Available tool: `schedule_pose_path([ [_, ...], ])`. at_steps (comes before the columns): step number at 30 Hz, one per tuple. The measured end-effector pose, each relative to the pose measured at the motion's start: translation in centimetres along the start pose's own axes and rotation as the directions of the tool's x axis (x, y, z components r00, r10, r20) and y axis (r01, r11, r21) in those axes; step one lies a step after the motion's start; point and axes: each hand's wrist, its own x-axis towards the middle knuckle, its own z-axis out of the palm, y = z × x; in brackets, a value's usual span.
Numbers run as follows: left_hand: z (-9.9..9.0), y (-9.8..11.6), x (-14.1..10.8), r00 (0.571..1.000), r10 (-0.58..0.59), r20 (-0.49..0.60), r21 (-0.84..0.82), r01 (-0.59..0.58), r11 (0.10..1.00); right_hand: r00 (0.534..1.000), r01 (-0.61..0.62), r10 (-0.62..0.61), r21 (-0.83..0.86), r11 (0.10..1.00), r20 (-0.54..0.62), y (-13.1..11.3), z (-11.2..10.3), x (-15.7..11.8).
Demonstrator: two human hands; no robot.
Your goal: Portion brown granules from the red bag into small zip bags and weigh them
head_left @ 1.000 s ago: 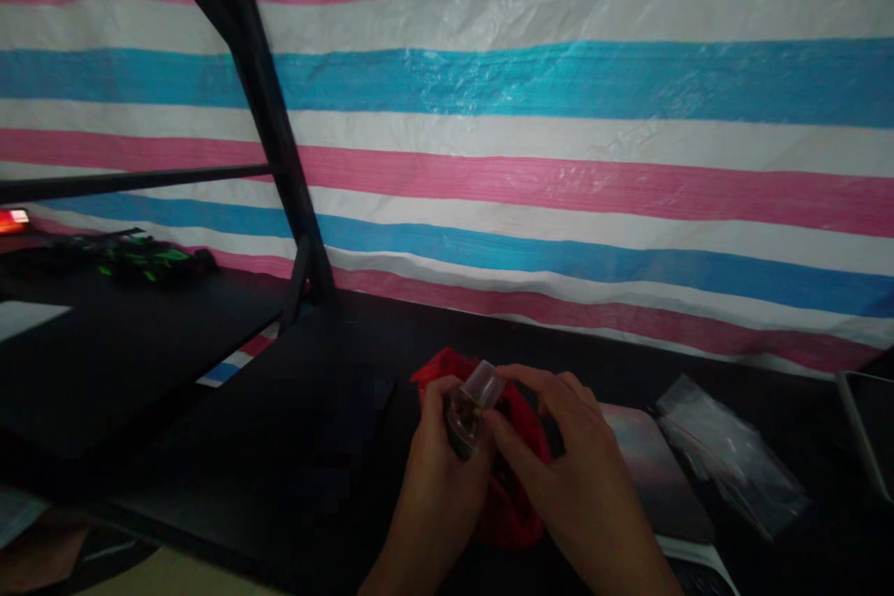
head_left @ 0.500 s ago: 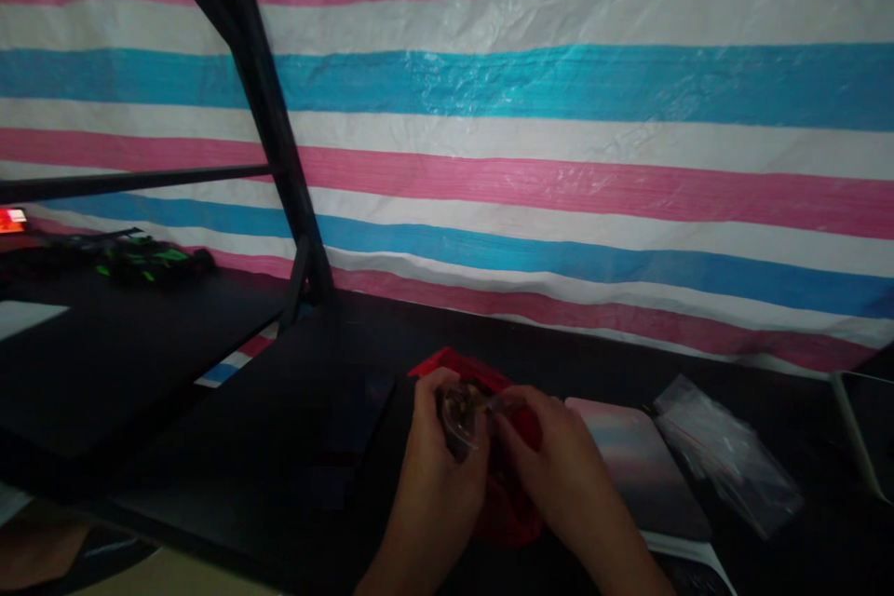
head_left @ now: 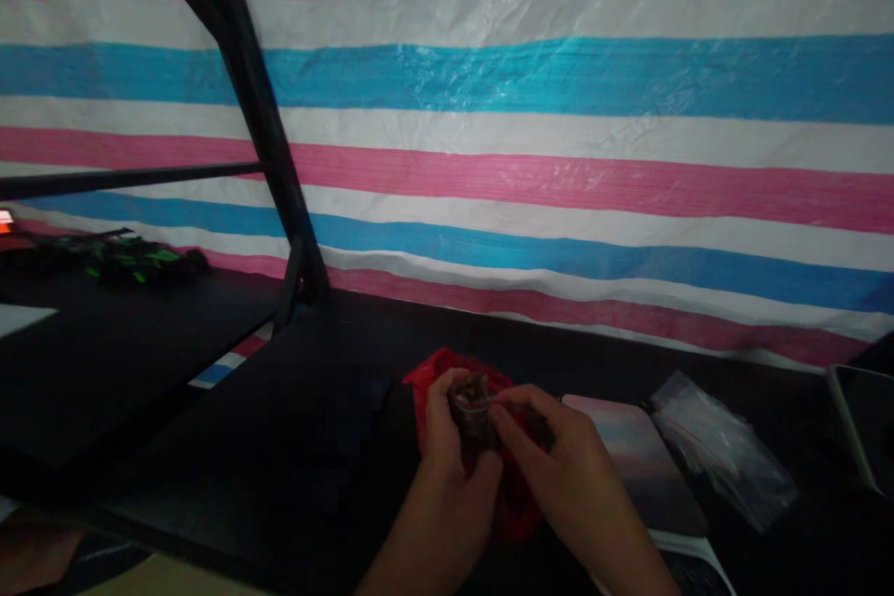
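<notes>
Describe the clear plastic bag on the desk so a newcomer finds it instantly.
Start at the striped pink, white and blue tarp behind the dark desk, then drop to the desk's right side. The clear plastic bag lies flat there, right of the pale pad beside the hands. It is see-through and crinkled with a thin red line, unlike the red bag under the hands.

far side: striped tarp (head_left: 559, 158) walls off the dark table (head_left: 293, 447)
left: slanted black frame post (head_left: 258, 121) stands at the far edge; bare tabletop lies near it
right: flat pink pad (head_left: 635, 461) and clear plastic bag (head_left: 719, 456) lie close together
middle: red bag (head_left: 433, 382) beneath both hands
</notes>
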Motion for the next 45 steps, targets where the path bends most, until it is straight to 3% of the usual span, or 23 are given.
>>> schedule_pose_path([
  [3,-0.6,1.0,0.3,0.990,-0.130,0.047,-0.039,0.131,0.991,1.000,-0.027,0.027,0.005,1.000,-0.006,0.5,-0.4,0.2],
  [7,-1.0,1.3,1.0,0.985,-0.168,-0.036,-0.081,0.165,0.983,0.999,-0.041,0.039,-0.053,0.998,-0.038,0.8,-0.7,0.3],
  [18,-1.4,1.9,0.8,0.994,-0.023,-0.108,0.064,0.030,0.997,0.983,0.051,-0.078,-0.161,0.986,-0.167,0.2,-0.6,0.2],
  [25,-1.8,2.3,0.7,0.993,-0.006,-0.116,0.032,0.010,0.999,0.978,0.124,-0.143,-0.127,0.984,-0.155,0.0,-0.7,-0.1],
  [30,-1.7,2.8,0.7,0.992,-0.021,-0.122,-0.085,0.011,0.996,0.961,0.129,-0.162,-0.154,0.980,-0.226,-0.5,-0.8,-0.1],
  [34,-1.7,2.3,0.8,0.985,-0.153,-0.081,-0.126,0.142,0.982,0.982,0.047,-0.068,-0.123,0.991,-0.176,-0.2,-0.2,0.0],
  [38,-1.8,1.0,1.0,0.957,-0.284,-0.056,-0.035,0.282,0.959,0.992,-0.089,0.079,-0.101,0.991,-0.101,1.3,1.1,0.5],
  [45,-2.1,-0.3,1.1,0.964,-0.205,-0.168,0.173,0.234,0.957,0.966,-0.176,0.158,-0.071,0.982,-0.204,2.7,3.2,1.5],
])
